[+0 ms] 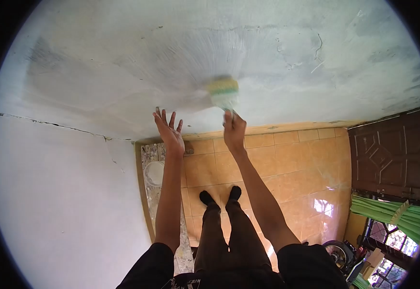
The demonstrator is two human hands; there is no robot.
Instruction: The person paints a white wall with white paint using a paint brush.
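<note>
My right hand (234, 129) grips the handle of a wide paintbrush (224, 94), its yellow and green head up against the wall (267, 62). The brush is slightly smeared by motion. Around and above it the wall carries streaky whitish strokes over grey patches. To the left, my left hand (170, 131) is raised with its fingers spread, holding nothing, close to the lower part of the same wall.
A paint-spattered bench (186, 241) runs along the left wall (65, 192), with a white tub (154, 173) on it. Orange tiles (287, 188) cover the floor. On the right are a brown carved door (388, 154), a green curtain (388, 212) and a motorcycle wheel (337, 253).
</note>
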